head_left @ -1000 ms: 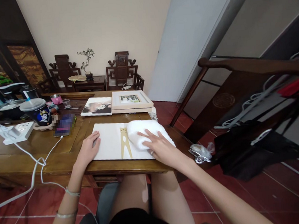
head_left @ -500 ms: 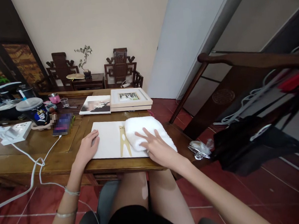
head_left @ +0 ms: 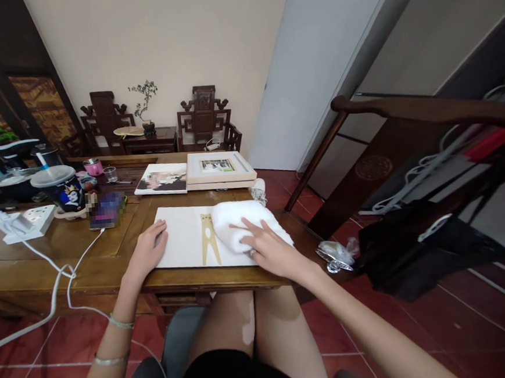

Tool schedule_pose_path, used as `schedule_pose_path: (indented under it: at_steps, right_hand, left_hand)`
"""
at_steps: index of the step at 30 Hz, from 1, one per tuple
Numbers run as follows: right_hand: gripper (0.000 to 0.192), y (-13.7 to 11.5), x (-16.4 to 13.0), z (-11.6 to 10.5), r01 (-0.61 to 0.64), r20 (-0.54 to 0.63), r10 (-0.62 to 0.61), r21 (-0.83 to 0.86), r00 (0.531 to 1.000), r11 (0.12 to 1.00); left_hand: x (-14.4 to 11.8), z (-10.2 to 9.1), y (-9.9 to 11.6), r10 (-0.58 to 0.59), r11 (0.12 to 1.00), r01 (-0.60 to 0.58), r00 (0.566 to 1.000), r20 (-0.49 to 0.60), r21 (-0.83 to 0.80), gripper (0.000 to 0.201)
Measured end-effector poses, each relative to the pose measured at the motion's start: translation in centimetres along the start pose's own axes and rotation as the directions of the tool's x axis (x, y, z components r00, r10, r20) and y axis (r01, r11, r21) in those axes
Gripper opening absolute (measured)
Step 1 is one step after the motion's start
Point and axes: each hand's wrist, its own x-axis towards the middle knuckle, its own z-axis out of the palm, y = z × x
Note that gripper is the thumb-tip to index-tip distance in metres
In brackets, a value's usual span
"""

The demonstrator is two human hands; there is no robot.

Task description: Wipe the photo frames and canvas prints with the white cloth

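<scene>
1. Since a second ago the right hand [head_left: 269,250] has slid the folded white cloth [head_left: 246,224] a little leftward and back across the flat white rectangular board [head_left: 184,238]. The fingers have gone from closed together to spread, and are now pressing flat on the cloth's near edge.
2. That hand lies open, palm down on the cloth, gripping nothing; the cloth covers the board's right part, beside the tan wooden stand piece [head_left: 210,246] fixed along its middle.
3. The left hand [head_left: 147,251] has stayed put: fingers loosely extended, resting on the board's left edge and pinning it to the brown wooden desk [head_left: 56,251].
4. The short strokes suggest wiping of the board's back is under way, with the left portion seemingly not yet covered.
5. Behind the board lie a light wooden picture frame [head_left: 220,169] and an unframed photo print [head_left: 162,179], untouched.
</scene>
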Motion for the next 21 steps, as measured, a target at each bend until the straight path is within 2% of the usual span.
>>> schedule_pose_path:
  at_steps: [6, 10, 13, 21]
  right_hand:
    - [0.050, 3.1, 6.9, -0.1, -0.090, -0.036, 0.088, -0.075, 0.995, 0.993]
    - [0.053, 3.1, 7.6, -0.2, -0.102, -0.029, 0.100, -0.071, 0.995, 0.992]
    - [0.053, 1.9, 5.5, -0.1, -0.066, -0.004, 0.066, -0.058, 0.998, 0.996]
    - [0.060, -2.7, -5.1, -1.0, 0.060, 0.084, -0.061, 0.015, 0.995, 0.998]
  left_hand:
    - [0.0, 0.0, 0.0, -0.002, 1.000, 0.002, 1.000, -0.003, 0.001, 0.044]
    - [0.0, 0.0, 0.0, -0.005, 1.000, 0.005, 1.000, -0.001, 0.002, 0.046]
    - [0.0, 0.0, 0.0, -0.001, 1.000, 0.001, 1.000, -0.003, -0.001, 0.043]
    - [0.0, 0.1, -0.1, -0.002, 1.000, 0.002, 1.000, -0.001, 0.013, 0.043]
